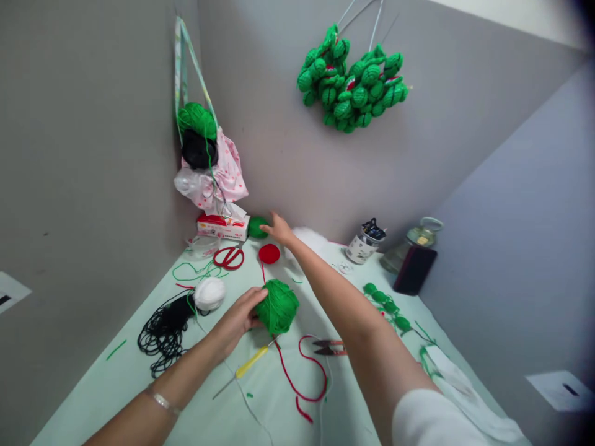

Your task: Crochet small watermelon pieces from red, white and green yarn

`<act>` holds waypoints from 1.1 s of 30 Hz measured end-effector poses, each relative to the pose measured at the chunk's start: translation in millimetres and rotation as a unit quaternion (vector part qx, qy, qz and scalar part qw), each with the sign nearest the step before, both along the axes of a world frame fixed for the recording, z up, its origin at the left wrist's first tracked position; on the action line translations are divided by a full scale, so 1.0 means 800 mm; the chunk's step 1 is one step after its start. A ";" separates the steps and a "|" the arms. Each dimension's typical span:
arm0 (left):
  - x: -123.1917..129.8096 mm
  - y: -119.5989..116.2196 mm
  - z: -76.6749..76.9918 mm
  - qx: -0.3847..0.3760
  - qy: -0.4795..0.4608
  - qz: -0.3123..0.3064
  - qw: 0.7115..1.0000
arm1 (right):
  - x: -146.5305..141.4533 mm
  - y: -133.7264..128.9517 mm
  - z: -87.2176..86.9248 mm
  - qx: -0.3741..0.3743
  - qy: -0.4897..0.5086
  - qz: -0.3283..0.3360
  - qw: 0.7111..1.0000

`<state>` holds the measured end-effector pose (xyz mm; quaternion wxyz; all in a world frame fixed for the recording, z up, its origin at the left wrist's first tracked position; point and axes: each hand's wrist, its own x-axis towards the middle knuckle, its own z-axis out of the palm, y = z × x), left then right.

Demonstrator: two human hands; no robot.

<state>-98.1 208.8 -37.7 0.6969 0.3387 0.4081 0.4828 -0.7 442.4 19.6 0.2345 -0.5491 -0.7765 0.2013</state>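
My left hand [247, 311] is closed on a ball of green yarn [277, 306], its fingers around the ball's left side above the table. My right hand [280, 229] is stretched toward the back of the table, fingers apart, beside a second green ball [257, 227]; whether it touches that ball I cannot tell. Just in front of the right hand lies a small red yarn ball [269, 253], its strand running toward me. Below the held ball is a crochet hook with a yellow handle [251, 362]. A white yarn ball [209, 293] sits left of my left hand.
Red-handled scissors [229, 257], a tissue box [223, 227] and black cord [167, 331] lie at left. Thread snips [329, 347] are under my right forearm. A jar [365, 243], a phone [415, 270] and small green crocheted pieces [389, 305] stand or lie at right.
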 end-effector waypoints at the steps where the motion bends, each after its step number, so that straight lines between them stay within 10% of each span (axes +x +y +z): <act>1: -0.001 0.000 0.002 0.002 -0.007 0.007 1.000 | 0.013 -0.010 0.004 -0.003 0.025 0.002 1.000; 13: 0.016 -0.011 0.005 0.039 0.059 0.107 0.992 | 0.139 -0.272 0.022 -0.017 0.178 0.110 0.978; 21: 0.045 -0.044 -0.002 0.205 0.209 0.104 0.950 | 0.177 -0.309 0.018 -0.189 0.307 0.106 0.927; 28: 0.021 -0.046 -0.006 0.346 0.343 0.152 0.860 | 0.234 -0.388 0.076 -0.260 0.444 0.108 0.851; 33: -0.010 -0.022 -0.010 0.342 0.414 0.183 0.823 | 0.363 -0.491 0.065 -0.088 0.540 0.016 0.837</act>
